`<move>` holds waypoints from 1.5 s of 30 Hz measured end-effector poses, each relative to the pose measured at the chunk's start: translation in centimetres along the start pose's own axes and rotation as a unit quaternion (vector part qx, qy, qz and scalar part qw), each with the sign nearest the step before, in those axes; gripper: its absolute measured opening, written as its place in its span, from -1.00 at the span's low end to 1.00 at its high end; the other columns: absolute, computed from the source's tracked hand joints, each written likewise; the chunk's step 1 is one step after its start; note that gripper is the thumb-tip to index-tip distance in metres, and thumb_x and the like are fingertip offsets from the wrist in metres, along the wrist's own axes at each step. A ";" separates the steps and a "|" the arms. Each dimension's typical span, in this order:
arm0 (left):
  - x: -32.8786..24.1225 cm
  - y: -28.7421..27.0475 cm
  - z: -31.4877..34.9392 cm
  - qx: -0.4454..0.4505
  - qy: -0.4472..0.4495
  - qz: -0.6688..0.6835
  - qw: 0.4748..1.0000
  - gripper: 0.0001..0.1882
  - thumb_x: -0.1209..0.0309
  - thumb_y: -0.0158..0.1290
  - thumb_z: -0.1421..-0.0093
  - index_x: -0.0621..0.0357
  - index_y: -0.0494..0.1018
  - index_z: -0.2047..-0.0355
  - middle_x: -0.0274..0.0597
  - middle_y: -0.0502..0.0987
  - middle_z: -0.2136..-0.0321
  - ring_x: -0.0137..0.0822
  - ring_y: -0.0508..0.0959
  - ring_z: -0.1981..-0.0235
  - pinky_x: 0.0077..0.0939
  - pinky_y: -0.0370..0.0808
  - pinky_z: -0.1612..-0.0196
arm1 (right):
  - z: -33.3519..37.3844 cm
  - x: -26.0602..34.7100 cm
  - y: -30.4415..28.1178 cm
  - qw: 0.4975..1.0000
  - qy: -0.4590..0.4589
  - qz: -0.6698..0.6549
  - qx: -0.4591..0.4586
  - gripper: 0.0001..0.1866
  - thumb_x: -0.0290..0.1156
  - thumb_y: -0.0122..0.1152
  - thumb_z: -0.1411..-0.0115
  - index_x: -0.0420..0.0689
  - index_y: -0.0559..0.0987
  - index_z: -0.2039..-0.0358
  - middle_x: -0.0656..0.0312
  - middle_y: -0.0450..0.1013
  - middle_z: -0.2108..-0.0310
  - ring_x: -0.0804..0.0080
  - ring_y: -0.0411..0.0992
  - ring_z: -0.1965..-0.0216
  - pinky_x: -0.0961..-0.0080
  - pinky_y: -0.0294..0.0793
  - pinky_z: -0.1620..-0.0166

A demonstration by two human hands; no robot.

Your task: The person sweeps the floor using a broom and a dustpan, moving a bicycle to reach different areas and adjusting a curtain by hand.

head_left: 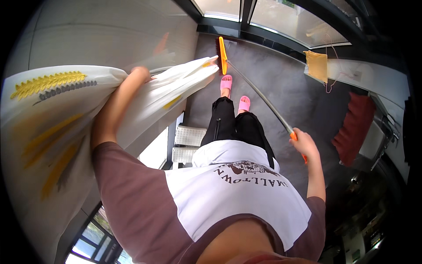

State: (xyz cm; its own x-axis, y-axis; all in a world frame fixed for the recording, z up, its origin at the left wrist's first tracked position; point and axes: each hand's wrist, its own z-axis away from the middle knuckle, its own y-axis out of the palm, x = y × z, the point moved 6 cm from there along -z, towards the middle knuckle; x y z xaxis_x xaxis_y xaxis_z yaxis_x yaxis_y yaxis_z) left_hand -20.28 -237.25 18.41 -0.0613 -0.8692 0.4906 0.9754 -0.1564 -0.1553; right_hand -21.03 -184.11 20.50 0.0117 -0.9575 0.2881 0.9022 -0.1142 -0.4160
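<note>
A long white curtain (pixel 151 94) with yellow and grey leaf patterns hangs along the left side. My left hand (pixel 140 74) is closed on its gathered cloth, with the fingers partly hidden, and the forearm lies across the fabric. On the right, my right hand (pixel 304 143) grips the orange end of a broom (pixel 259 94) with a grey metal handle. The handle slants up to the orange broom head (pixel 223 55), whose dark bristles face left. That head is at the far part of the floor, beside the curtain's lower end and just beyond my pink slippers (pixel 226 82).
Grey floor (pixel 272 66) reaches to dark-framed glass doors (pixel 290 20) at the far side. A metal step stool (pixel 189 136) stands left of my legs. At right are a tan cloth (pixel 316 65) beside a pink wire hanger (pixel 336 79) and a dark red cloth (pixel 355 127).
</note>
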 end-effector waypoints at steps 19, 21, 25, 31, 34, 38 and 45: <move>-4.3 5.7 5.8 0.209 0.016 -0.057 0.976 -0.28 -0.25 -0.16 0.27 -0.05 0.30 0.18 -0.29 0.32 0.18 -0.28 0.31 0.14 -0.49 0.19 0.10 | -10.7 7.9 -13.2 0.904 -0.249 0.347 0.000 -0.79 -0.29 0.04 0.15 -0.18 0.41 0.54 0.08 0.37 0.61 0.21 0.36 0.53 0.40 0.32 0.44; -4.6 5.9 5.9 0.212 0.021 -0.066 0.975 -0.30 -0.24 -0.15 0.27 -0.06 0.31 0.19 -0.30 0.33 0.20 -0.28 0.33 0.16 -0.49 0.19 0.11 | -12.6 10.5 -12.9 0.912 -0.204 0.348 0.076 -0.80 -0.31 0.02 0.18 -0.17 0.42 0.55 0.11 0.35 0.70 0.27 0.36 0.68 0.43 0.33 0.57; -4.2 4.9 5.8 0.190 0.025 -0.058 0.980 -0.31 -0.22 -0.13 0.26 -0.06 0.31 0.19 -0.29 0.34 0.21 -0.27 0.34 0.18 -0.48 0.22 0.13 | -17.6 14.4 -11.9 0.900 -0.246 0.350 0.080 -0.78 -0.32 0.02 0.22 -0.20 0.40 0.58 0.12 0.30 0.76 0.36 0.30 0.77 0.45 0.28 0.70; -4.1 5.2 5.8 0.166 0.013 -0.036 0.985 -0.31 -0.19 -0.07 0.29 0.00 0.32 0.21 -0.27 0.34 0.21 -0.26 0.34 0.19 -0.46 0.25 0.15 | -21.2 14.9 -13.1 0.921 -0.221 0.296 0.122 -0.78 -0.32 0.02 0.18 -0.21 0.37 0.55 0.18 0.25 0.78 0.41 0.26 0.77 0.50 0.25 0.71; -4.3 4.9 6.3 0.143 0.004 -0.008 0.990 -0.31 -0.15 -0.02 0.32 0.06 0.34 0.24 -0.26 0.34 0.21 -0.28 0.35 0.20 -0.47 0.27 0.16 | -22.4 12.6 -13.8 0.919 -0.240 0.293 0.112 -0.77 -0.31 0.01 0.15 -0.20 0.38 0.50 0.18 0.24 0.79 0.43 0.25 0.77 0.51 0.24 0.72; -4.1 5.6 6.0 0.167 0.005 -0.009 0.986 -0.32 -0.18 -0.08 0.26 -0.03 0.29 0.18 -0.30 0.32 0.19 -0.26 0.34 0.18 -0.44 0.24 0.14 | -23.8 7.9 -16.0 0.949 -0.217 0.216 0.082 -0.73 -0.31 0.00 0.13 -0.16 0.40 0.38 0.20 0.24 0.79 0.46 0.24 0.79 0.51 0.23 0.72; -4.7 4.3 6.1 0.145 0.004 -0.027 0.989 -0.32 -0.19 -0.09 0.27 -0.04 0.30 0.19 -0.31 0.34 0.21 -0.30 0.35 0.18 -0.46 0.24 0.14 | -21.4 -1.2 -14.4 0.998 -0.056 0.012 0.010 -0.63 -0.32 -0.04 0.08 -0.01 0.34 0.18 0.27 0.21 0.79 0.54 0.19 0.80 0.56 0.17 0.76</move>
State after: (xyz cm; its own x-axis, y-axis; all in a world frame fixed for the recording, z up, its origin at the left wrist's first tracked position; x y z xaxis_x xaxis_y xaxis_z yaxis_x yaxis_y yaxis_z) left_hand -14.47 -230.94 20.70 -0.1162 -0.8666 0.4852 0.9903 -0.0633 0.1239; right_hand -43.23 -186.94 7.70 0.0805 -0.9241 0.3735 0.9095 -0.0852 -0.4069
